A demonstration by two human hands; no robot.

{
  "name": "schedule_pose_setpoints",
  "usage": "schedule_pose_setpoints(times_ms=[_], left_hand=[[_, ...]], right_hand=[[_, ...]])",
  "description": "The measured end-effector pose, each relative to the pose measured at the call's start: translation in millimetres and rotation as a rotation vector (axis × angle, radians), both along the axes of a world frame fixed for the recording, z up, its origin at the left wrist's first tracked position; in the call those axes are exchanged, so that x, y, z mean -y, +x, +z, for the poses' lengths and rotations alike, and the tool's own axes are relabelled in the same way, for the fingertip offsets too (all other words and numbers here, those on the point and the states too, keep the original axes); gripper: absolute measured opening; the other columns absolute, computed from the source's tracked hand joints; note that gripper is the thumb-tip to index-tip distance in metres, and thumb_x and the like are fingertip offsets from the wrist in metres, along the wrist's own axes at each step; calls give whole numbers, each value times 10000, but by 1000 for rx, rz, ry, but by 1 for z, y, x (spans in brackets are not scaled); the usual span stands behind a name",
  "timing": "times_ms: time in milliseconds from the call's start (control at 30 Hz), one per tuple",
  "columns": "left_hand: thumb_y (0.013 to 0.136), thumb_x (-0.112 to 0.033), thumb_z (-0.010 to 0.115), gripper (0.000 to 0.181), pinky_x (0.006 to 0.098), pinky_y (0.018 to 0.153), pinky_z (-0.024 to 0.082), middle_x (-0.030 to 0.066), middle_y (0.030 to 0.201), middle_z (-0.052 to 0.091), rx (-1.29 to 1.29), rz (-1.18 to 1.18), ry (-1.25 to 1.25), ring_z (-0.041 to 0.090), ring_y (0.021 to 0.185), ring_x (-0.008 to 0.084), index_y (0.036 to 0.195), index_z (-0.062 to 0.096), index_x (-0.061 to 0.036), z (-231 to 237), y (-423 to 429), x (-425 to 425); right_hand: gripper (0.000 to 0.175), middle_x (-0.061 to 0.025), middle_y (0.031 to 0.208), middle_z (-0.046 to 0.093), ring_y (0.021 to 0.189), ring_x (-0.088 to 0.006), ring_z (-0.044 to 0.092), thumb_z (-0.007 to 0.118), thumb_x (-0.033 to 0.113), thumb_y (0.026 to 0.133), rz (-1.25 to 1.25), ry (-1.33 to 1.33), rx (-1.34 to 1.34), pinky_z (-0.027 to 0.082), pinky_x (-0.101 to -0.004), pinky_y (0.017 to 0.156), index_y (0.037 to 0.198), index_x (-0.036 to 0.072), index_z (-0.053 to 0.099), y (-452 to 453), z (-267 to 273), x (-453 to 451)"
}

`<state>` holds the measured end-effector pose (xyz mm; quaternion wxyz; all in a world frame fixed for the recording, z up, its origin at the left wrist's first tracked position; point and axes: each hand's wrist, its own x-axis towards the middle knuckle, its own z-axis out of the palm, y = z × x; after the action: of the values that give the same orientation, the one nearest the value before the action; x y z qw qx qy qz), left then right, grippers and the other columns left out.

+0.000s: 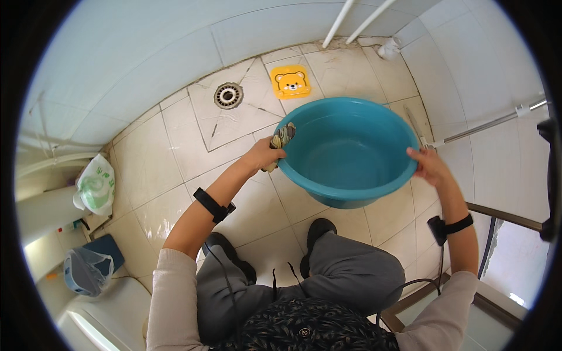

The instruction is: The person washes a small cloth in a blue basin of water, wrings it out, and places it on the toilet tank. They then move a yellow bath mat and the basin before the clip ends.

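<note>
Both hands grip a large teal plastic basin [347,158] by opposite sides of its rim. My left hand [265,153] has its thumb over the left rim and also holds a twisted, patterned cloth [283,135] against it. On the right rim rests the thumb of my right hand [428,166], the fingers curled beneath the edge. The basin looks tilted slightly towards me, and its inside shows a smooth, shiny bottom. Whether a little water lies in it, I cannot tell. Its underside is mostly hidden.
Wet cream floor tiles [246,206] surround a round floor drain [228,95]. Beyond the basin lies a yellow bear-face mat [291,82]. At the left are a white plastic bag [96,184] and a lined bin [85,272]. A metal pole [483,125] leans along the right wall.
</note>
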<state>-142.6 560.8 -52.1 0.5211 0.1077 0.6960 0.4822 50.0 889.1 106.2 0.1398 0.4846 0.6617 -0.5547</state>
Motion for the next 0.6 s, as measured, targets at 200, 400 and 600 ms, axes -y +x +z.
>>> schedule_pose_setpoints(times_ms=[200, 400, 600], left_hand=[[704, -228, 621, 625, 367, 772, 469, 214, 951, 591, -679, -66, 102, 588, 868, 323, 1245, 409, 1, 10, 7, -42], [724, -311, 681, 484, 349, 819, 453, 175, 993, 598, -698, -129, 49, 579, 932, 300, 1109, 545, -51, 12, 11, -61], [711, -261, 723, 366, 252, 587, 417, 22, 746, 549, -233, 86, -38, 489, 655, 92, 943, 560, -29, -6, -22, -13]], right_hand=[[476, -117, 988, 584, 803, -187, 611, 644, 234, 782, -306, -324, -9, 540, -289, 690, 1110, -58, 460, 103, -80, -6], [363, -104, 1056, 555, 857, -183, 588, 588, 82, 776, -645, -326, -218, 525, -284, 726, 1099, -36, 471, 154, -133, -28], [516, -134, 1127, 508, 959, -234, 543, 640, 190, 785, -701, -179, -214, 476, -310, 809, 1169, -65, 409, 180, -180, -55]])
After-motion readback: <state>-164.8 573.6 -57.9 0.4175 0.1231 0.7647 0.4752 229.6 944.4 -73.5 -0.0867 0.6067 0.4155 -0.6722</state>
